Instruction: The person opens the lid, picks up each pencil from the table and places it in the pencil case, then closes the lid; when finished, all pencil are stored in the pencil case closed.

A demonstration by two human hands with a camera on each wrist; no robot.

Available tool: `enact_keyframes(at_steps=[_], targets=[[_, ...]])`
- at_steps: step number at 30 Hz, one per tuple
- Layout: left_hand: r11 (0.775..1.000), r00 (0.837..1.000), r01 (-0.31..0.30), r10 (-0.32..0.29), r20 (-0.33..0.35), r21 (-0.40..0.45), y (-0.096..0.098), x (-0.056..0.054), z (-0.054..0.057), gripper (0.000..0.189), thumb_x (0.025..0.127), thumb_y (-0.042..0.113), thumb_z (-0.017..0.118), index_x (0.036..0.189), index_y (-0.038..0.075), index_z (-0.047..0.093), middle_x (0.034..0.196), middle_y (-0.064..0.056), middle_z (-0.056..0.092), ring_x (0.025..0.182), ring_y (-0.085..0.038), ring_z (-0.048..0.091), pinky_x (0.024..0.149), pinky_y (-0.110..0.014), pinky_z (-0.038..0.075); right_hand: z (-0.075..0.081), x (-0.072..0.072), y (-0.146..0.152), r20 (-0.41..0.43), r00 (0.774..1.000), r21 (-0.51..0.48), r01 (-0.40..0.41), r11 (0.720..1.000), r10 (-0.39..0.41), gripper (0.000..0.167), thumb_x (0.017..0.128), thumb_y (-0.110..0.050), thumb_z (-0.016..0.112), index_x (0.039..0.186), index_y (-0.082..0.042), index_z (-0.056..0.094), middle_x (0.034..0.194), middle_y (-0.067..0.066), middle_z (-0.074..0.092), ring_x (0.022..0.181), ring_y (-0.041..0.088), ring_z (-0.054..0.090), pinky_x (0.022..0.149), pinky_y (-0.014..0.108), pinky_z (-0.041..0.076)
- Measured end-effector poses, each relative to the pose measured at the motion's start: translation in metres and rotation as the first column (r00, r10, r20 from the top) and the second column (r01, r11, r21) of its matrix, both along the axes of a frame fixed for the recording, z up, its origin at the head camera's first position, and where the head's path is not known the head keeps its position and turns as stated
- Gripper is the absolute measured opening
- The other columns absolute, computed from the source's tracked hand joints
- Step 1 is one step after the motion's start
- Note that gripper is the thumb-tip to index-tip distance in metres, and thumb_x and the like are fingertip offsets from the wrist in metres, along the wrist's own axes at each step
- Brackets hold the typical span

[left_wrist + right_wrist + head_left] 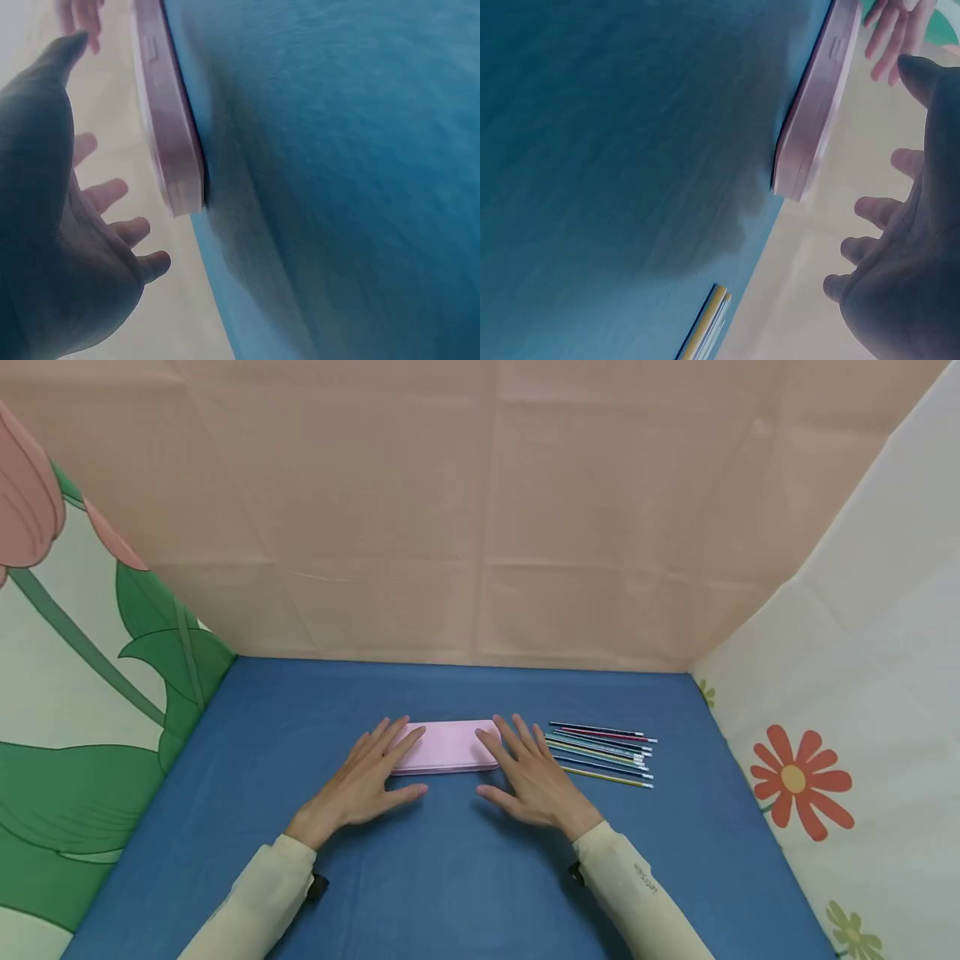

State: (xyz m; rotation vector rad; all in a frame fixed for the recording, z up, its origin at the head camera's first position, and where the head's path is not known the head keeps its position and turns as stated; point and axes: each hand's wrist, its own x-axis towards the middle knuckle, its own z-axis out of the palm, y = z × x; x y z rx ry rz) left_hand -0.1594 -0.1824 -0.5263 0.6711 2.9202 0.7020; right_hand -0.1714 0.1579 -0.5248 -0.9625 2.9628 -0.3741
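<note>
- Head view: a beige backdrop (pixel 480 510) rises behind the blue tabletop (pixel 457 877); the pink case (pixel 446 747) looks closed and lies between the left hand (pixel 363 783) and the right hand (pixel 540 783), ahead of both thumbs; both hands are spread, gripping nothing; the pencils (pixel 603 752) lie loose just beyond the right hand's outer side; the work looks barely begun, nearly all of it left.
- Left wrist view: the left hand's fingers stand apart, near the pink case's end; contact cannot be told.
- Right wrist view: the right hand is likewise spread; some pencils show past its little finger, outside the pink case.
</note>
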Motion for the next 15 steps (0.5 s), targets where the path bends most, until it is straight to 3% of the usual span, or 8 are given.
enact_keyframes(at_steps=[7,15], targets=[[1.0,1.0,0.007,-0.006,-0.007,0.03,0.003,-0.013,0.0,0.097,0.1,0.058,0.081,0.179,0.025,0.035,0.19,-0.016,0.022,0.175,-0.052,0.018,0.138,-0.078,0.016,-0.001,-0.017,-0.015,0.063,0.998,-0.009,0.002,1.0,-0.001,0.09,0.109,-0.072,0.055,0.182,-0.033,0.019,0.193,0.008,0.014,0.18,0.041,0.007,0.143,0.069,0.01],[0.998,1.0,0.013,-0.013,-0.01,0.068,0.005,-0.025,-0.002,0.097,0.1,0.048,0.085,0.178,0.017,0.036,0.189,-0.02,0.023,0.173,-0.056,0.022,0.135,-0.08,0.021,-0.001,-0.03,-0.025,0.095,0.995,-0.027,-0.037,0.999,0.039,0.08,0.109,-0.06,0.065,0.177,-0.027,0.038,0.189,0.012,0.027,0.179,0.043,0.014,0.142,0.07,0.015]])
